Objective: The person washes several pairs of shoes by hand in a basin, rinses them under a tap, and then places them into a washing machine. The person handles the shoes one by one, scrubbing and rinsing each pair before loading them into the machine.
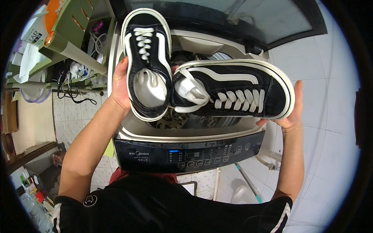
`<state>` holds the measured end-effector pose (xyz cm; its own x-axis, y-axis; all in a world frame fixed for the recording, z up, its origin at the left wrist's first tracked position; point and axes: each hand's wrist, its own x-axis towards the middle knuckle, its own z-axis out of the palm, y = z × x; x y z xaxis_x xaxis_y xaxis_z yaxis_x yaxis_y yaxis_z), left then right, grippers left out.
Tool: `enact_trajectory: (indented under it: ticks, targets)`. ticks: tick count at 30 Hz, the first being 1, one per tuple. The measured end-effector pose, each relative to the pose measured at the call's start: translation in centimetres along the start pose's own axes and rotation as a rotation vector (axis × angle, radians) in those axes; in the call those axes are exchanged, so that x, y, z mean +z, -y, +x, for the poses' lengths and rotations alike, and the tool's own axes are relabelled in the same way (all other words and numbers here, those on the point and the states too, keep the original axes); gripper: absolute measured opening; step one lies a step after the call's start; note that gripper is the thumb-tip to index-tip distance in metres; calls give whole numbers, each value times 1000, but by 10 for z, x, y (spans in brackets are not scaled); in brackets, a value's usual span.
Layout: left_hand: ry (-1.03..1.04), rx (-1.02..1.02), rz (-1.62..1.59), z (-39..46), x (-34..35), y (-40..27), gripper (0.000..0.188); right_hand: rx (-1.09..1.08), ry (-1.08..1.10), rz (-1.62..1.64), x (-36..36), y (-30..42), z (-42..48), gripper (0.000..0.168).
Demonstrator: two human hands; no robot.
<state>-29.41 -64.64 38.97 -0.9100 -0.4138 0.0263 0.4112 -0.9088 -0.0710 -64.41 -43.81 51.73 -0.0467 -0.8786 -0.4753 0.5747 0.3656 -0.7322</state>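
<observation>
My left hand (121,83) grips a black and white lace-up sneaker (163,48) along its left side, the toe pointing away from me. A matching sneaker (234,70) lies sideways in the air with its toe to the right, and my right hand (291,112) holds it around the toe end. Their heels touch. White laces are threaded in both, with loose ends tucked into the openings. Both shoes are above the open tub of a Midea top-loading washing machine (186,134). Dark and camouflage-patterned cloth (169,121) shows inside the drum, partly hidden by the shoes.
The washer's raised lid (209,17) stands at the back, its control panel (189,157) nearest me. On the left is a green plastic shelf (72,26) with bottles, cables and a hair-dryer-like item. White tiled wall (314,116) is close on the right; a pole (249,182) leans below.
</observation>
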Motion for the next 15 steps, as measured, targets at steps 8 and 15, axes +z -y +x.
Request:
enact_trajectory:
  ticks: [8,15]
  targets:
    - [-404,19,410,-10,-15,-1,39,181,58,-952,19,-10,71,75]
    - [-318,32,302,-6,-13,0,43,600,613,-1827,-36,-143,175,80]
